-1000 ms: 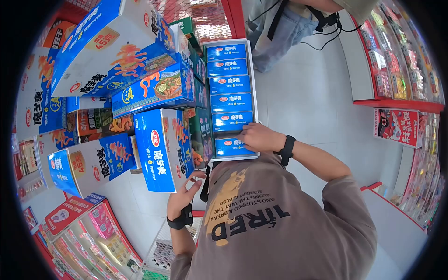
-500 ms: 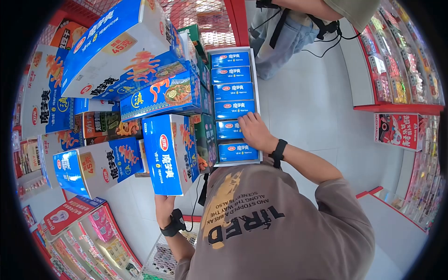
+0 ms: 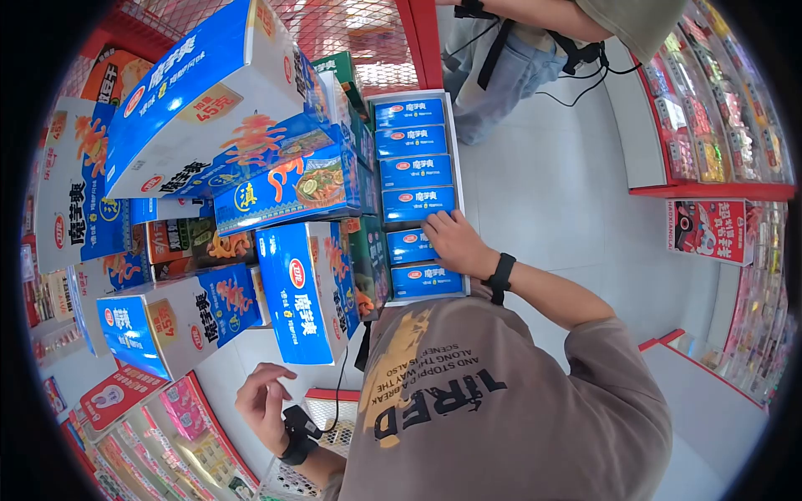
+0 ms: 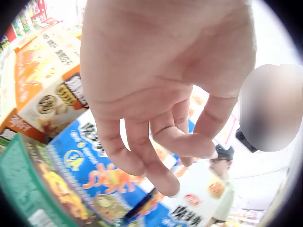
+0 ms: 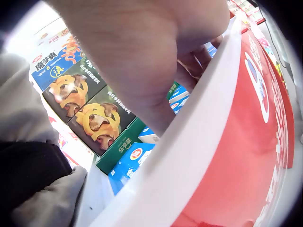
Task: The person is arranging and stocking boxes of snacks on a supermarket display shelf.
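Observation:
A row of blue snack boxes (image 3: pixel 418 171) with white lettering sits inside a white-edged display tray (image 3: pixel 452 142). My right hand (image 3: pixel 458 245) rests over the second box from the near end, its fingertips at the gap before the following box. In the right wrist view the fingers (image 5: pixel 189 71) dip behind the tray's wall and are partly hidden. My left hand (image 3: pixel 266 409) hangs in the air with loosely bent fingers and nothing in them. Just above it stands a tall blue-and-white snack carton (image 3: pixel 288 288).
Several more cartons are stacked at the left, including a large tilted one (image 3: pixel 209 108) and a lower one (image 3: pixel 180 321). Another person's legs (image 3: pixel 501 75) are beyond the tray. Candy shelves (image 3: pixel 693 108) line the right, and a mesh basket (image 3: pixel 292 463) is below my left arm.
My left hand has moved from the tall carton's lower end down and left, away from it. The right hand has shifted from the nearest box to the second one along the row.

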### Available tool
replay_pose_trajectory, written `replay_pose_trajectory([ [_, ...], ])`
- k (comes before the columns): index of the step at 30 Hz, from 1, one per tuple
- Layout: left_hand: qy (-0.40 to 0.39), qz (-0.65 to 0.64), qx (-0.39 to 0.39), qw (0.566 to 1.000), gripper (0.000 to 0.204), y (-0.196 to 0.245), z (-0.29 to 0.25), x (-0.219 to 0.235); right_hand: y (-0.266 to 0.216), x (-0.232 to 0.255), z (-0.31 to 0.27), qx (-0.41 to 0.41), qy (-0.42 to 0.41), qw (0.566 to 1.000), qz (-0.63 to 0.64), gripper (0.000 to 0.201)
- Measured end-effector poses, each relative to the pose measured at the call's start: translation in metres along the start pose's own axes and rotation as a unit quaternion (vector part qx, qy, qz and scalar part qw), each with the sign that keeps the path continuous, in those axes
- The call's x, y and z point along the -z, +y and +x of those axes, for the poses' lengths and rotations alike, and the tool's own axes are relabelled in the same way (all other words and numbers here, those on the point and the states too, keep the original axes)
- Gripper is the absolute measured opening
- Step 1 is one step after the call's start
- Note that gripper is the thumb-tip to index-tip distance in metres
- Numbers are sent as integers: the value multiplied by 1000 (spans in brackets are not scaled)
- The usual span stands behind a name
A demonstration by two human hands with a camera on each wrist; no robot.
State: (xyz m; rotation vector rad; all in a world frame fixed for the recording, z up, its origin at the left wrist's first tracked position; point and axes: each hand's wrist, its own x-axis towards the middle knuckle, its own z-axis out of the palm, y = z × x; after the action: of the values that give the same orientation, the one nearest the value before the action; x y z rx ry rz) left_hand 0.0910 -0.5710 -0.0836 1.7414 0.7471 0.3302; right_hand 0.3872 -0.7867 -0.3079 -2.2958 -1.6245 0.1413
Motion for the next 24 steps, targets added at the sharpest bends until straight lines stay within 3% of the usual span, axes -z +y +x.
replay_pose_trajectory([
  [2,-6,-8,-87,996,18,23,-1,-13,1,-2,-2,2,-4,1000,-1,50],
  [5,-100,33,-246,964,17,43,14,-27,3,7,1,-1,-10,999,36,54],
  [9,-98,99,-347,928,18,68,24,-52,1,45,5,-9,26,989,146,59],
  [13,-133,185,-371,900,35,80,23,-60,-19,146,11,-6,9,967,253,61],
  [16,-71,174,-353,916,79,84,28,-84,-43,214,3,116,56,955,266,65],
  [19,-143,208,-347,903,104,84,40,-96,-65,243,-9,176,79,925,326,64],
  [20,-147,178,-335,913,90,77,41,-101,-68,246,-11,191,89,913,350,64],
  [23,-177,73,-373,908,78,63,35,-92,-53,246,2,224,34,813,536,61],
  [24,-147,45,-361,920,53,68,33,-95,-30,232,10,224,-5,759,611,63],
])
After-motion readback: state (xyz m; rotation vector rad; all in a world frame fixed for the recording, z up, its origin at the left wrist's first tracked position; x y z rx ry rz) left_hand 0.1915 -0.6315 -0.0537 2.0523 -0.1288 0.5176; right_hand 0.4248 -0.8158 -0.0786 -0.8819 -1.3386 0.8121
